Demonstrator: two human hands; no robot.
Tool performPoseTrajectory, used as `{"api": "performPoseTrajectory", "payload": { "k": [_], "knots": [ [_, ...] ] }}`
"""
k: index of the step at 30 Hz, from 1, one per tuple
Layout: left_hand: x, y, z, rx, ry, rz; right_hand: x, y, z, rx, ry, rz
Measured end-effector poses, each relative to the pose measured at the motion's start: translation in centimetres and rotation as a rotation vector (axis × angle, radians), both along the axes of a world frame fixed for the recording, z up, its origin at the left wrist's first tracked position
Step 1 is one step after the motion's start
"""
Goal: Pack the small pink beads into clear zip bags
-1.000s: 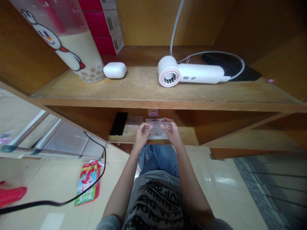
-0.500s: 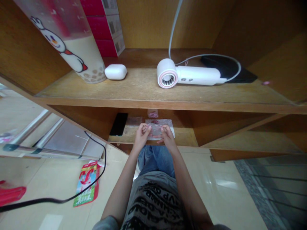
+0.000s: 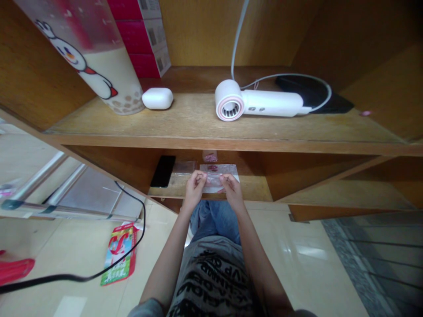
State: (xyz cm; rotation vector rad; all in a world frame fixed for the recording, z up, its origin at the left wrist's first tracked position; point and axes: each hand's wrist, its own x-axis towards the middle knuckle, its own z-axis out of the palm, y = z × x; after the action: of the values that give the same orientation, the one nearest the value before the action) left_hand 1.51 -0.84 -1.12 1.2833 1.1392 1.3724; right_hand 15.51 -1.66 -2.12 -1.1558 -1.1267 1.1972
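Between my hands a small clear plastic bag (image 3: 214, 180) is stretched, thin and see-through. My left hand (image 3: 194, 188) pinches its left side with thumb and fingers. At the right side my right hand (image 3: 232, 189) has its own pinch, thumb against forefinger. Under the bag lies a white sheet (image 3: 234, 169) on the lower shelf. A little heap of dark pink beads (image 3: 212, 167) rests near the sheet's far edge. Just behind stands a small clear container (image 3: 210, 155) of pink bits. More clear plastic wrapping (image 3: 183, 167) lies left of my left hand.
A black phone (image 3: 163, 171) lies at the lower shelf's left. The upper shelf (image 3: 191, 127) juts above my hands, bearing a bubble tea cup (image 3: 112, 70), a white earbud case (image 3: 157, 98) and a white handheld fan (image 3: 274, 103). A black cable (image 3: 99, 274) runs at left.
My fingertips have shifted slightly on the clear bag, and the dark pink beads behind it show more plainly. Both hands keep their pinch. The whole view has shifted a touch left.
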Motion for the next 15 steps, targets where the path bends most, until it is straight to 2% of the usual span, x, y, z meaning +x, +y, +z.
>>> {"api": "performPoseTrajectory", "payload": {
  "k": [9,15],
  "knots": [
    [0.8,-0.1,-0.3,-0.025,-0.088,0.004,0.2,0.3,0.0,0.093,-0.12,-0.103],
    [1.2,-0.2,-0.1,-0.137,-0.162,-0.087,0.3,0.5,-0.3,0.085,-0.105,-0.119]
  ]
}}
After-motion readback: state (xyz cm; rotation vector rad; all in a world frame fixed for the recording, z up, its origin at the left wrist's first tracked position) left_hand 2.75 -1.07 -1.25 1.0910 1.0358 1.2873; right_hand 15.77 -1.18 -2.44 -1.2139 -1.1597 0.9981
